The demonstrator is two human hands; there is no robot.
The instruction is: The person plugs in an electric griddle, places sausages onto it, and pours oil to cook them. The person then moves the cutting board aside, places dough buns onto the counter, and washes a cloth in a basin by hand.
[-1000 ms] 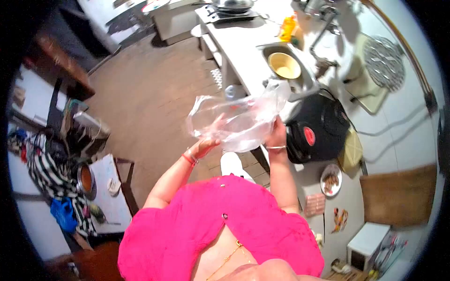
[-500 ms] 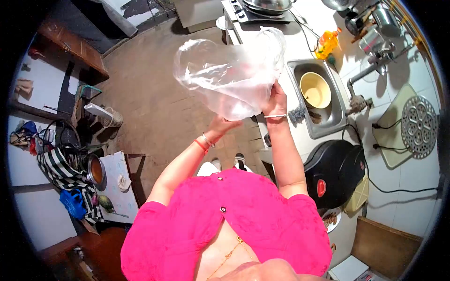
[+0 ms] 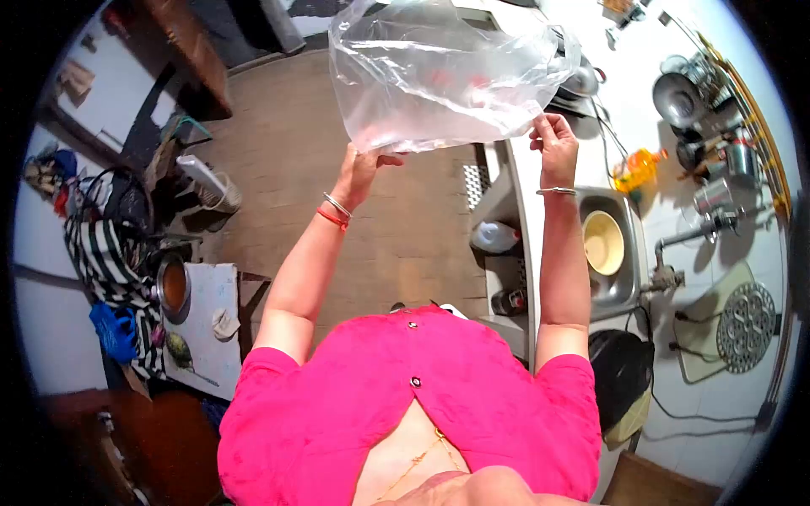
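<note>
A clear plastic bag (image 3: 439,88) is stretched out in the air before me, with faint red print showing through it. My left hand (image 3: 363,173) grips its lower left corner, fingers partly behind the film. At the lower right corner, my right hand (image 3: 554,148) pinches the bag's edge between thumb and fingers. Both arms reach forward, a bangle on each wrist and a red band on the left one. The bag's upper part runs over the far end of the counter.
To the right, a counter carries a steel sink (image 3: 633,278) with a yellow basin (image 3: 603,243) in it. An orange-yellow bottle (image 3: 639,171) stands behind. A black appliance (image 3: 620,371) sits nearer. On the left, a small table (image 3: 207,291) holds a metal pot (image 3: 173,282).
Both hands have moved farther forward and apart, my left hand leftward and my right hand rightward. The bag, bunched before, is now spread wide between them. The view has shifted too.
</note>
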